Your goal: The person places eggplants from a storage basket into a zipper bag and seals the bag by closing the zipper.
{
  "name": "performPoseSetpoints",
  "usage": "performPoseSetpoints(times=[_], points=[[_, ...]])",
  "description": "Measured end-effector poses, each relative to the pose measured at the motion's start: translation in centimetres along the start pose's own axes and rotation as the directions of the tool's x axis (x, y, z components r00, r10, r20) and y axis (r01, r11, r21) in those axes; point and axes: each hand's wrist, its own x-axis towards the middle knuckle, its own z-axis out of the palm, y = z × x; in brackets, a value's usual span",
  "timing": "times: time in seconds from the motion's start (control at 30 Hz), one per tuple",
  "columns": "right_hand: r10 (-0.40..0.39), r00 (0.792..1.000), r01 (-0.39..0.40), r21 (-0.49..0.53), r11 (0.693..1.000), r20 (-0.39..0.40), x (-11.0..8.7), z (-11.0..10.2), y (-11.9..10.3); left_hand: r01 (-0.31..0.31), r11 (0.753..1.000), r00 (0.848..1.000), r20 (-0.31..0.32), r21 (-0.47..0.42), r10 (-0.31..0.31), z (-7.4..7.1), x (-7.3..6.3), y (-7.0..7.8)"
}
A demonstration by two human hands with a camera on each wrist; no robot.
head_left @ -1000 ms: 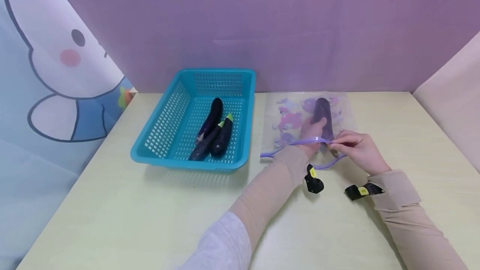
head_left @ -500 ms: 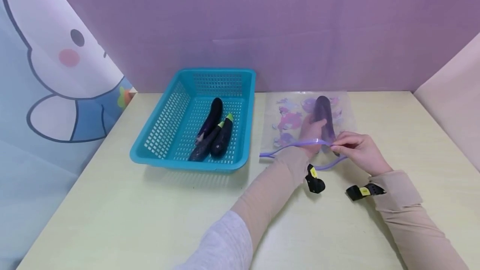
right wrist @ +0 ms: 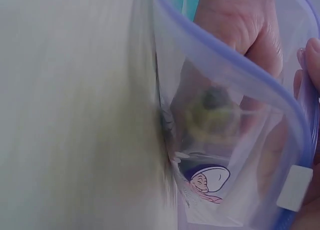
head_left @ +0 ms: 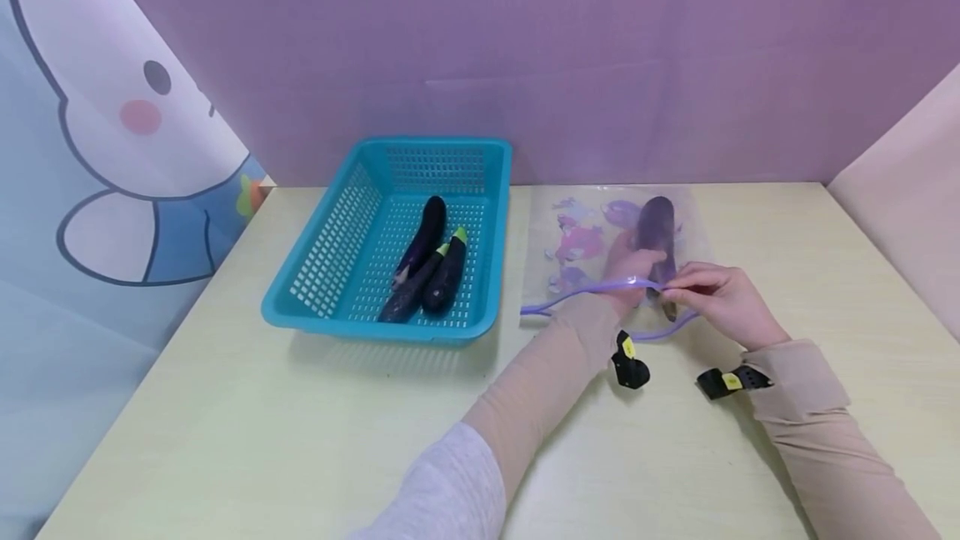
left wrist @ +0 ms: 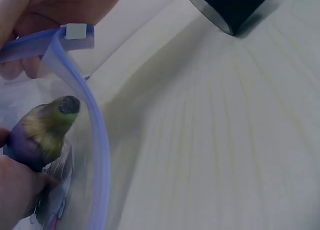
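A clear zip bag (head_left: pixel 543 261) with purple printed figures and a purple zip edge lies flat at the back of the table. My left hand (head_left: pixel 628 267) reaches through its mouth and holds a dark eggplant (head_left: pixel 657 223) inside, stem end toward me. In the left wrist view the brownish-green stem (left wrist: pixel 52 122) sits just within the opening. With thumb and fingers my right hand (head_left: pixel 720 298) pinches the upper zip edge at the bag's right corner, keeping the mouth apart. Close to those fingers is a white slider (left wrist: pixel 76 31), also visible in the right wrist view.
Left of the bag stands a turquoise perforated basket (head_left: pixel 480 307) with several eggplants (head_left: pixel 444 277) in it. The pale wooden table (head_left: pixel 300 440) extends in front. A purple backdrop (head_left: pixel 480 57) rises behind. Each wrist carries a small black camera (head_left: pixel 632 369).
Inside the bag, my left hand has shifted the eggplant slightly right, and it now lies straighter front to back. My right hand keeps its pinch on the zip edge, nearly still.
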Motion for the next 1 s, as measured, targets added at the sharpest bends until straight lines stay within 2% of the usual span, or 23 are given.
performPoseSetpoints(times=[0.13,0.27,0.4,0.53,0.63,0.7,0.77,0.87,1.0], points=[[0.003,1.000,-0.003,-0.016,1.000,-0.002,0.0,-0.1,-0.1,0.009,0.989,1.000,0.000,0.145,-0.009,-0.1,-0.4,0.1],[0.004,1.000,-0.004,-0.032,0.999,0.000,0.1,-0.2,0.0,-0.018,0.946,1.000,0.007,0.323,0.016,-0.6,-0.9,0.2],[0.013,1.000,-0.012,-0.058,0.998,0.010,0.0,-0.2,0.1,-0.055,0.906,0.998,0.053,0.420,0.036,-1.1,-1.2,0.5],[0.032,0.999,-0.031,-0.073,0.997,0.013,-0.1,-0.2,0.1,-0.081,0.837,0.995,0.095,0.541,0.035,-1.6,-1.5,1.0],[0.036,0.999,-0.035,-0.065,0.997,0.009,-0.2,-0.2,0.3,-0.099,0.765,0.992,0.126,0.637,0.024,-1.7,-1.5,1.3],[0.035,0.999,-0.035,-0.055,0.998,0.008,-0.2,-0.2,0.4,-0.104,0.737,0.990,0.141,0.667,0.012,-1.8,-1.5,1.3],[0.033,0.999,-0.033,-0.052,0.998,0.010,-0.2,-0.1,0.5,-0.109,0.726,0.987,0.158,0.679,0.001,-1.8,-1.5,1.4],[0.042,0.999,-0.041,-0.053,0.998,0.018,-0.2,-0.1,0.6,-0.129,0.717,0.984,0.178,0.685,0.007,-2.1,-1.7,1.5],[0.046,0.999,-0.044,-0.062,0.997,0.029,-0.1,0.0,0.5,-0.175,0.700,0.978,0.201,0.692,0.046,-2.5,-2.0,1.9]])
